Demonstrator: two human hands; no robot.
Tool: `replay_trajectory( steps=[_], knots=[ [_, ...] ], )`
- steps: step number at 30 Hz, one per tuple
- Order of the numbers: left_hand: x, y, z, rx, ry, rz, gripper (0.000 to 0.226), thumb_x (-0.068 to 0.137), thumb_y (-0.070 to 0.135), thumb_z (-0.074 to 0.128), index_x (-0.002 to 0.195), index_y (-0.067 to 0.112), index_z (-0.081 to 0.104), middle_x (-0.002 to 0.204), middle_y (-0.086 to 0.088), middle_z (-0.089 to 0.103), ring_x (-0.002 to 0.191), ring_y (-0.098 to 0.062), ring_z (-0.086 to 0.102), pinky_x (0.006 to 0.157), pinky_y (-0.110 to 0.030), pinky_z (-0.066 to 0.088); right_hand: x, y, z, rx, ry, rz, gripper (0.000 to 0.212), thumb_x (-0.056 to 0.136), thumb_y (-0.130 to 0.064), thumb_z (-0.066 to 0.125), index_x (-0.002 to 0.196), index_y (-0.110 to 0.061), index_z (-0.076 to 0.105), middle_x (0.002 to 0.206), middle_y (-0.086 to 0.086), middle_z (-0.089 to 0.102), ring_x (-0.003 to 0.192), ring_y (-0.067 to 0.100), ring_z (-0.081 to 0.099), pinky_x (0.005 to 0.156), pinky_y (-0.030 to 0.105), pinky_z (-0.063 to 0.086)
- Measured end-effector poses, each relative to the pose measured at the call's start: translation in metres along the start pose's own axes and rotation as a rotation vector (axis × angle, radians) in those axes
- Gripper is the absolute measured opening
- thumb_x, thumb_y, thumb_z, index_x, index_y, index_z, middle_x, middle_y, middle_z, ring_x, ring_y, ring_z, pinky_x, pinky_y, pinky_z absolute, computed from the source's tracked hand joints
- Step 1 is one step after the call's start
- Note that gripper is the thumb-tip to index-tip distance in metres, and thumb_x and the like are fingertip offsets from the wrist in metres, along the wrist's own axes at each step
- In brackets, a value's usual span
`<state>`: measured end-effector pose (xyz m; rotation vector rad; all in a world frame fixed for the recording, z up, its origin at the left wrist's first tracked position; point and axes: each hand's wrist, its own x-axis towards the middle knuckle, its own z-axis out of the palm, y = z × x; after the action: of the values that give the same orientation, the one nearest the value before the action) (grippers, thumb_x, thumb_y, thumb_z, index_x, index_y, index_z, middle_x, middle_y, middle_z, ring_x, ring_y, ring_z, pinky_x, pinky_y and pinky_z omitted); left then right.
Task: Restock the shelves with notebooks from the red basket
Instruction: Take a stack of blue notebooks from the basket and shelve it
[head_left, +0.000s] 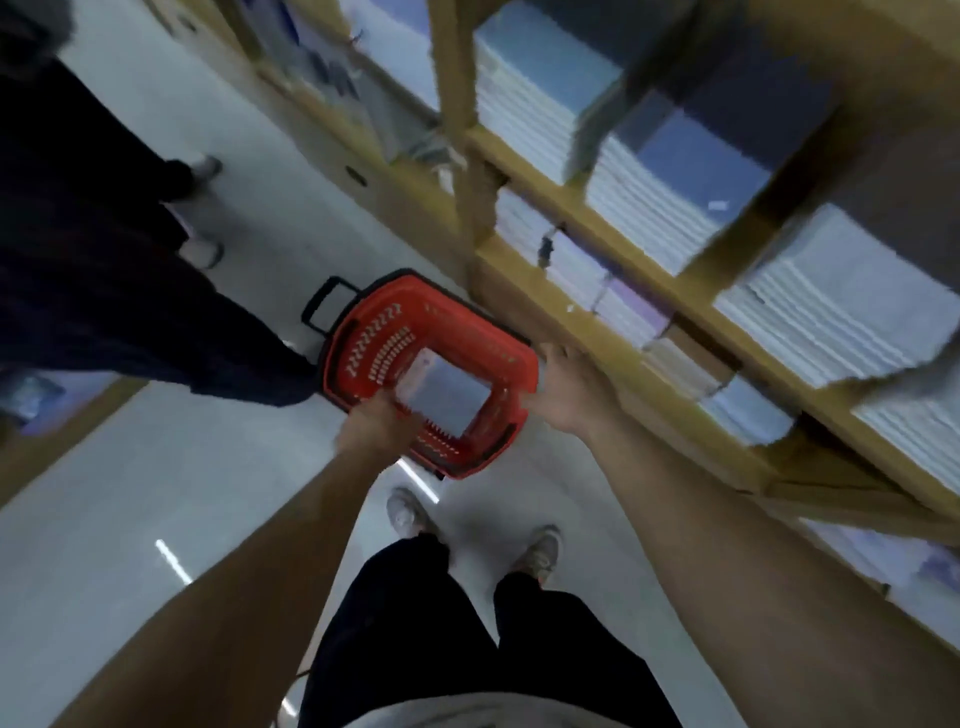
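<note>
1. Basket (363, 332), red, set on pale floor (130, 493) just beside wooden shelves (524, 270); black handle (327, 304) sticking out at its far end.
2. Notebook stack (441, 400) lying flat inside the basket, grey-blue cover up.
3. Left hand (379, 423) reaching over the near-left rim, fingers down at the stack's left edge; too blurred to tell whether gripping.
4. Right hand (566, 389) at the basket's right rim, fingers loosely extended, thumb raised, holding nothing.
5. Shelved notebooks (639, 208) stacked in the compartments on the right.
6. Another person's dark trouser legs (104, 260) at left, near the basket.
</note>
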<state>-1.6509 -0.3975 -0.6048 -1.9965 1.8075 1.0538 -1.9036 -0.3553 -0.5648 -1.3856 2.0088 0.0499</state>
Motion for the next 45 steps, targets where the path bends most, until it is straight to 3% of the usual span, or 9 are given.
replay_trajectory(
  steps=[4,7,15,19,24,31,35,40,45],
  knots=[
    [0.013,-0.053,-0.033,-0.027,0.043,-0.044,0.069,0.084,0.073,0.051,0.133,0.025,0.051,0.123,-0.008,0.063,0.11,-0.032,0.062,0.093,-0.044,0.053,0.038,-0.076,0.022,-0.116,-0.061,-0.135,0.073,0.082,-0.05,0.068,0.142,-0.016,0.044,0.138,0.011,0.053,0.125,0.033,0.053,0.097,0.043,0.048],
    [0.031,-0.082,-0.047,-0.006,0.048,-0.04,0.065,0.092,0.06,0.054,0.142,0.018,0.047,0.135,-0.012,0.056,0.122,-0.031,0.056,0.097,-0.043,0.049,0.063,-0.113,0.039,-0.2,-0.091,-0.185,0.07,0.083,-0.05,0.068,0.139,-0.014,0.047,0.137,0.01,0.055,0.123,0.031,0.054,0.096,0.041,0.048],
    [0.106,-0.114,-0.017,-0.038,0.015,-0.09,0.062,0.094,0.056,0.054,0.141,0.016,0.047,0.136,-0.009,0.057,0.119,-0.029,0.058,0.092,-0.042,0.05,0.154,-0.117,0.097,-0.314,-0.183,-0.225,0.065,0.086,-0.048,0.07,0.135,-0.011,0.05,0.135,0.011,0.055,0.119,0.032,0.057,0.088,0.038,0.045],
    [0.162,-0.101,0.031,-0.211,0.011,-0.11,0.054,0.089,0.063,0.052,0.129,0.027,0.052,0.119,0.001,0.063,0.105,-0.023,0.064,0.087,-0.043,0.056,0.228,-0.085,0.136,-0.275,-0.262,-0.217,0.064,0.087,-0.044,0.071,0.136,-0.009,0.049,0.136,0.014,0.054,0.121,0.034,0.055,0.097,0.041,0.046],
    [0.241,-0.084,0.127,-0.402,0.012,-0.229,0.061,0.09,0.051,0.06,0.141,0.021,0.045,0.136,-0.006,0.057,0.119,-0.029,0.059,0.099,-0.047,0.052,0.318,-0.034,0.208,-0.243,-0.321,-0.209,0.068,0.085,-0.045,0.072,0.139,-0.011,0.047,0.138,0.015,0.053,0.122,0.036,0.054,0.102,0.048,0.046],
    [0.357,-0.079,0.274,-0.61,0.036,-0.448,0.07,0.093,0.04,0.066,0.149,0.012,0.033,0.144,-0.012,0.045,0.129,-0.031,0.05,0.104,-0.042,0.047,0.43,0.027,0.325,-0.235,-0.344,-0.261,0.074,0.087,-0.04,0.071,0.147,-0.01,0.04,0.144,0.015,0.046,0.129,0.034,0.048,0.102,0.039,0.041],
    [0.407,-0.085,0.336,-0.731,0.137,-0.553,0.073,0.094,0.039,0.065,0.151,0.011,0.031,0.148,-0.012,0.042,0.135,-0.029,0.044,0.11,-0.041,0.042,0.478,0.049,0.389,-0.183,-0.357,-0.222,0.078,0.089,-0.037,0.071,0.151,-0.008,0.033,0.15,0.019,0.038,0.137,0.036,0.04,0.108,0.039,0.035],
    [0.45,-0.096,0.391,-0.948,0.229,-0.729,0.07,0.094,0.031,0.067,0.148,0.009,0.03,0.145,-0.015,0.046,0.131,-0.031,0.048,0.105,-0.039,0.041,0.517,0.068,0.455,-0.124,-0.315,-0.19,0.087,0.085,-0.041,0.073,0.152,-0.006,0.032,0.151,0.021,0.037,0.139,0.038,0.038,0.115,0.04,0.032],
    [0.48,-0.107,0.434,-1.052,0.284,-0.745,0.072,0.093,0.039,0.068,0.148,0.015,0.029,0.141,-0.01,0.053,0.129,-0.028,0.053,0.101,-0.034,0.041,0.536,0.085,0.49,-0.163,-0.27,-0.222,0.098,0.086,-0.046,0.071,0.156,-0.003,0.019,0.157,0.024,0.027,0.143,0.041,0.028,0.118,0.04,0.022]
  ],
)
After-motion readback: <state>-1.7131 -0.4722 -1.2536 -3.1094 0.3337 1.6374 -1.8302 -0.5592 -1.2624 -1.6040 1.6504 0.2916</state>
